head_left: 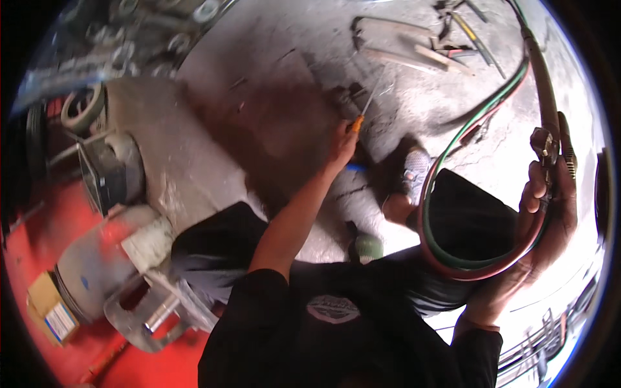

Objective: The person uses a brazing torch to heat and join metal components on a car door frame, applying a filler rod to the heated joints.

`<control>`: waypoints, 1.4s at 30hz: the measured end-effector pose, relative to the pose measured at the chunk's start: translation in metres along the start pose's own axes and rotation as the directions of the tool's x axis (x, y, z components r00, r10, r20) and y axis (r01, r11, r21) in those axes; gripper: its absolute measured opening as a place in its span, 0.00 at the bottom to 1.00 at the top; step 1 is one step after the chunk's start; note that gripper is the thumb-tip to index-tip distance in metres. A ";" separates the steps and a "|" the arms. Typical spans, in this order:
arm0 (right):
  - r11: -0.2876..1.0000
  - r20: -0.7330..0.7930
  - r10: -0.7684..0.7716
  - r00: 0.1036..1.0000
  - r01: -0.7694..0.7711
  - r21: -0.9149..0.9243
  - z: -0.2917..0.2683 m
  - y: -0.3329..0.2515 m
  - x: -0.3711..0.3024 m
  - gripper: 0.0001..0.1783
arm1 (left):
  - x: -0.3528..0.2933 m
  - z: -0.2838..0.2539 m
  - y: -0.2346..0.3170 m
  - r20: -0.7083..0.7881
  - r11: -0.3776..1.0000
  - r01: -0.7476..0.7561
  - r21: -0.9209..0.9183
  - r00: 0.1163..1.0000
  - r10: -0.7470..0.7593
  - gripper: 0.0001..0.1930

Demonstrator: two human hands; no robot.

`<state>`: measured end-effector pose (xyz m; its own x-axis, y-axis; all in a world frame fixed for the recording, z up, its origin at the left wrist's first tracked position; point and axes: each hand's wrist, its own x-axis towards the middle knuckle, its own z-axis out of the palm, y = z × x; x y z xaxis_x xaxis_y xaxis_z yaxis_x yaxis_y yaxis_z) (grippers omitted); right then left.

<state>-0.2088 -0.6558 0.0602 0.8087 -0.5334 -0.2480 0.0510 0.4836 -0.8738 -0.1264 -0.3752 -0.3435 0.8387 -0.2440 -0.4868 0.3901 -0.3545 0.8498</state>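
Note:
My left hand (pixel 344 143) is closed round the orange handle of a screwdriver (pixel 358 122), whose thin shaft points up and away over the concrete floor. Just beyond it lie some small dark pieces (pixel 346 97) that I cannot make out. Raised at the right, my right hand (pixel 551 200) grips a gas torch (pixel 543 143) by its valve end. A long tube of the torch runs up toward the far right. A green and red twin hose (pixel 430 200) loops below this hand, across my right knee, and back up to the far side.
On the far floor lie a metal frame piece (pixel 394 55) and a yellow-handled tool (pixel 467 31). A grey gas cylinder (pixel 90 265), a cardboard box (pixel 48 304) and a tyre (pixel 84 110) are at the left. Metal parts (pixel 129 39) crowd the far left.

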 end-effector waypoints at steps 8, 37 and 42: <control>0.994 0.208 0.109 0.972 -0.104 -0.036 -0.006 0.020 -0.004 0.29 | -0.094 0.033 -0.040 -0.061 0.989 0.134 0.067 0.990 -0.130 0.20; 0.987 0.168 0.077 0.983 -0.052 -0.150 0.000 0.049 -0.004 0.31 | -0.073 0.033 -0.032 0.169 0.795 -0.192 0.575 0.979 0.114 0.13; 0.983 0.083 0.090 0.992 -0.076 -0.166 0.025 0.047 -0.004 0.32 | -0.020 0.018 -0.006 -0.044 0.771 -0.290 0.568 0.924 0.380 0.10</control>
<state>-0.1955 -0.6139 0.0309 0.8556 -0.4284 -0.2906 -0.1085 0.4005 -0.9099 -0.1527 -0.3845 -0.3421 0.9399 -0.3204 -0.1183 -0.1579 -0.7148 0.6812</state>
